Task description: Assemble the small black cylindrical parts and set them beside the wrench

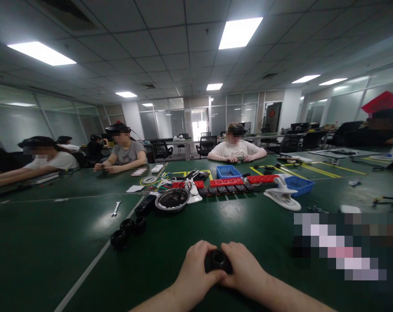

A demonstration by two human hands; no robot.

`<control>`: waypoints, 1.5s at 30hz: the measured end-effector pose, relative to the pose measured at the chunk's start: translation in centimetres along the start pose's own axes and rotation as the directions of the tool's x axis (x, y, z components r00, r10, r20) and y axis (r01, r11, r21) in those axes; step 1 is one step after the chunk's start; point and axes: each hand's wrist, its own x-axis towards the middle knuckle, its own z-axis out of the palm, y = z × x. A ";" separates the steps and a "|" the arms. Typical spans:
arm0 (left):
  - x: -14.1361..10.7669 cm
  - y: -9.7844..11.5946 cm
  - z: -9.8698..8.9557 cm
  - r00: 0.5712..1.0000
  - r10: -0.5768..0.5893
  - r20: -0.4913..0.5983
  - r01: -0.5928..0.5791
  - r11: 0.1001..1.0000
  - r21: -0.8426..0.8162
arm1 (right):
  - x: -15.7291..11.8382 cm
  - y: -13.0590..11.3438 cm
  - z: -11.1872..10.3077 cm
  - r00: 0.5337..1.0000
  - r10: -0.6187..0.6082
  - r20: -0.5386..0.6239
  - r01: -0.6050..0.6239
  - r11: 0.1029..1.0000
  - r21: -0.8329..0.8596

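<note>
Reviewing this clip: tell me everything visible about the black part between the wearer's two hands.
The black part is small and looks like plastic, with a faint sheen and a ring-like rim around a dark round opening or recess. That end faces up towards the camera. The left hand and right hand hold it from both sides, in front of the wearer at the green table. Fingers hide much of it; whether it touches the tabletop is unclear.

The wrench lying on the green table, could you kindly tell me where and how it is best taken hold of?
The wrench is probably best pinched by its middle from above, across its width: it lies flat on the table, its straight middle slimmer than its two ends.
</note>
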 end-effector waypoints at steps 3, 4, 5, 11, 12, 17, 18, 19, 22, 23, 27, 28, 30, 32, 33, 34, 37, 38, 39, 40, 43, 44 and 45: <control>0.1 -0.2 -0.1 0.998 0.048 0.026 -0.047 0.998 -0.045 | -0.2 -0.1 -0.1 0.999 -0.034 -0.006 0.034 0.999 -0.019; 0.2 -0.4 -0.3 0.997 0.072 0.040 -0.070 0.996 -0.062 | -0.3 0.0 -0.2 0.999 -0.052 0.004 0.052 0.999 0.000; 0.3 -0.6 -0.4 0.994 0.096 0.057 -0.092 0.993 -0.079 | -0.3 0.1 -0.3 0.997 -0.071 0.018 0.070 0.997 0.028; 0.8 -1.3 -1.0 0.975 0.147 0.168 -0.123 0.982 -0.145 | 0.3 1.8 -1.6 0.962 -0.197 0.188 0.140 0.950 0.281; 0.8 -1.4 -1.0 0.974 0.148 0.171 -0.123 0.981 -0.149 | 0.4 2.0 -1.7 0.958 -0.207 0.199 0.139 0.941 0.309; 0.5 -1.0 -0.5 0.988 0.107 0.114 -0.094 0.989 -0.117 | 0.6 1.9 -1.0 0.984 -0.100 0.146 0.065 0.971 0.229; 0.4 -0.8 -0.4 0.991 0.095 0.090 -0.086 0.992 -0.097 | 0.5 1.6 -0.7 0.989 -0.069 0.128 0.045 0.983 0.180; 0.3 -0.7 -0.3 0.994 0.086 0.066 -0.081 0.994 -0.074 | 0.4 1.3 -0.5 0.994 -0.042 0.104 0.028 0.992 0.126; 0.2 -0.5 -0.1 0.997 0.080 0.024 -0.079 0.996 -0.034 | 0.1 0.4 0.0 0.999 -0.005 0.032 0.006 1.000 -0.010; 0.2 -0.5 -0.1 0.996 0.087 0.025 -0.086 0.996 -0.038 | 0.0 0.2 0.1 1.000 -0.007 0.019 0.008 1.000 -0.029; 0.4 -0.8 -0.5 0.986 0.145 0.081 -0.137 0.986 -0.095 | -0.2 0.3 -0.4 0.997 -0.077 0.028 0.076 0.996 0.052; 0.4 -0.9 -0.7 0.982 0.160 0.097 -0.149 0.983 -0.106 | -0.2 0.5 -0.6 0.994 -0.098 0.047 0.093 0.992 0.085; 0.5 -1.0 -0.9 0.975 0.180 0.126 -0.166 0.979 -0.117 | -0.1 1.0 -1.1 0.986 -0.131 0.103 0.115 0.982 0.148; 0.5 -1.0 -1.1 0.973 0.182 0.140 -0.165 0.979 -0.122 | 0.1 1.5 -1.5 0.976 -0.156 0.153 0.123 0.970 0.208; 0.5 -0.9 -1.1 0.974 0.177 0.142 -0.160 0.979 -0.124 | 0.2 1.7 -1.6 0.972 -0.165 0.165 0.125 0.965 0.233; 0.5 -0.9 -1.1 0.975 0.170 0.142 -0.153 0.980 -0.124 | 0.3 1.8 -1.6 0.971 -0.170 0.167 0.126 0.961 0.247; 0.5 -0.8 -0.8 0.982 0.139 0.128 -0.127 0.987 -0.099 | 0.4 1.8 -1.1 0.982 -0.120 0.147 0.090 0.976 0.197; 0.5 -0.7 -0.6 0.985 0.125 0.117 -0.116 0.990 -0.080 | 0.4 1.7 -0.9 0.987 -0.089 0.134 0.068 0.986 0.154; 0.4 -0.7 -0.5 0.989 0.110 0.104 -0.104 0.993 -0.058 | 0.4 1.5 -0.6 0.991 -0.057 0.118 0.044 0.993 0.106; 0.4 -0.7 -0.4 0.992 0.094 0.090 -0.091 0.995 -0.037 | 0.3 1.2 -0.4 0.995 -0.027 0.098 0.021 0.998 0.058; 0.3 -0.5 -0.1 0.996 0.065 0.063 -0.065 0.998 -0.005 | 0.0 0.3 0.0 0.999 0.012 0.044 -0.011 0.999 -0.036; 0.2 -0.5 -0.1 0.996 0.066 0.062 -0.065 0.998 -0.008 | 0.0 0.1 0.0 0.999 0.013 0.033 -0.012 0.999 -0.048; 0.2 -0.5 -0.1 0.995 0.072 0.063 -0.071 0.997 -0.017 | -0.1 -0.1 0.0 1.000 0.006 0.026 -0.005 0.999 -0.048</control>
